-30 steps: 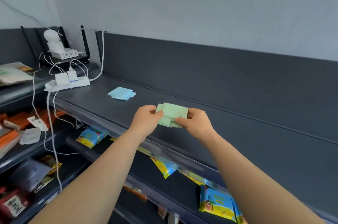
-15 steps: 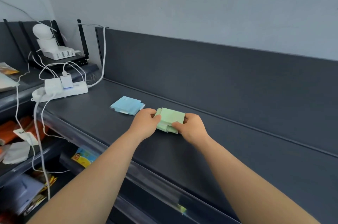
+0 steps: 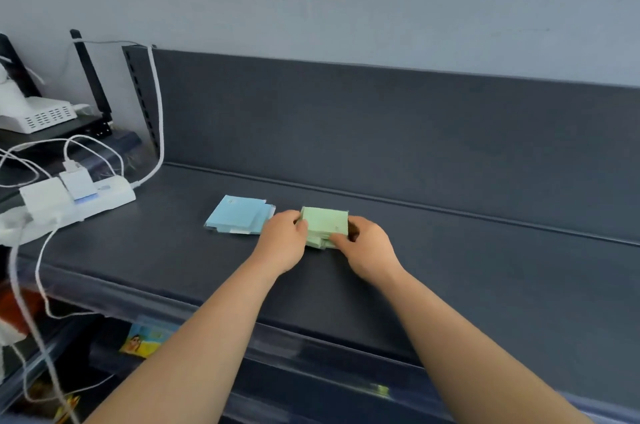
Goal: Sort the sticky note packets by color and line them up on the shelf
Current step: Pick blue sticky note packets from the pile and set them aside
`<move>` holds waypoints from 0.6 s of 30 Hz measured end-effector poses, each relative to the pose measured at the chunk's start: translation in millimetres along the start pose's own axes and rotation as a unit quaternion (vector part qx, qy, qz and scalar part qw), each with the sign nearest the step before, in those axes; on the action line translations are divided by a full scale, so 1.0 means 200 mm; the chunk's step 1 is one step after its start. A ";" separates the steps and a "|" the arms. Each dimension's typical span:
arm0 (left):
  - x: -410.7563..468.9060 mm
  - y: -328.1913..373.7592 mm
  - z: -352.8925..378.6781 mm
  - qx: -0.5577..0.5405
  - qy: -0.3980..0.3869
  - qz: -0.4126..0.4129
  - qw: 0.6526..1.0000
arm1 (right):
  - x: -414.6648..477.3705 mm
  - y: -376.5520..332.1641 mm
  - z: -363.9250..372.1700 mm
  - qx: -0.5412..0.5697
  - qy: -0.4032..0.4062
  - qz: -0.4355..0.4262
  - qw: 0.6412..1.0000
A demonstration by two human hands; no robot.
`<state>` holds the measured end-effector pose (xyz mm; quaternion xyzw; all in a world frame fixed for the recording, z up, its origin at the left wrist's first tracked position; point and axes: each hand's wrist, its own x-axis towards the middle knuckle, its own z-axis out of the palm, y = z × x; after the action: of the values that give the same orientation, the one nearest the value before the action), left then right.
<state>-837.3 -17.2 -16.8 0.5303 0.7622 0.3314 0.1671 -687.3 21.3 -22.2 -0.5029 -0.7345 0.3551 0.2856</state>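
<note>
Where the shelf (image 3: 450,267) reaches mid-length, the green packets (image 3: 325,224) sit stacked on it, with the left hand (image 3: 282,243) and right hand (image 3: 367,250) gripping opposite sides. Blue packets (image 3: 237,215) lie just beside, leftward; a power strip (image 3: 104,196) occupies the left end.

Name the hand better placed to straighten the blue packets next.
Likely left. The left hand grips the green packets on the side nearest the blue packets; the right hand holds their far side.
</note>
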 end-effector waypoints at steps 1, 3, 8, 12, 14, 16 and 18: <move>0.00 0.00 0.00 0.007 -0.004 0.006 1.000 | -0.01 0.00 0.00 -0.009 0.004 -0.003 1.000; 0.00 -0.01 0.00 0.019 -0.008 0.020 1.000 | -0.03 0.00 0.01 -0.020 0.009 -0.008 1.000; -0.01 0.00 -0.03 0.050 -0.006 0.041 0.998 | -0.09 -0.02 -0.01 -0.079 0.024 0.010 0.997; -0.04 0.06 -0.05 0.100 0.032 0.101 0.989 | -0.16 -0.04 -0.12 -0.168 0.052 0.012 0.984; -0.08 0.11 -0.05 0.110 0.039 0.154 0.981 | -0.20 -0.04 -0.18 -0.206 0.075 0.006 0.976; -0.13 0.18 -0.03 0.124 0.033 0.206 0.970 | -0.23 -0.02 -0.25 -0.249 0.092 0.010 0.964; -0.18 0.25 0.02 0.138 0.027 0.242 0.960 | -0.29 0.00 -0.32 -0.282 0.111 0.012 0.953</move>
<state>-786.1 -38.2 10.7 0.7075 0.6539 0.2678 -0.0140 -617.8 -17.7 12.0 -0.6082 -0.7621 0.0785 0.2077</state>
